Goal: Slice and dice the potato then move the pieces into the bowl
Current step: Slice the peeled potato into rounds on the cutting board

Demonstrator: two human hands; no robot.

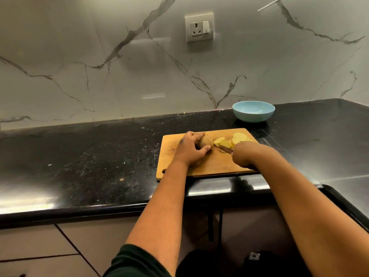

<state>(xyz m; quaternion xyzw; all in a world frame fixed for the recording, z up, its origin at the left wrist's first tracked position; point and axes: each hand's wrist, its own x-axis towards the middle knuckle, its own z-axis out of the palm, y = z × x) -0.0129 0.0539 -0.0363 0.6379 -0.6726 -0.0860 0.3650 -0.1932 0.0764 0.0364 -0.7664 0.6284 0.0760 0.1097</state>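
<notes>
Veined marble wall (79, 56), socket (199, 27), black counter (89, 156)

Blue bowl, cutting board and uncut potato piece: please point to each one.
blue bowl (253, 111), head view, inner wall.
cutting board (211, 163), head view, bare wood.
uncut potato piece (206, 140), head view, brown skin.
</notes>
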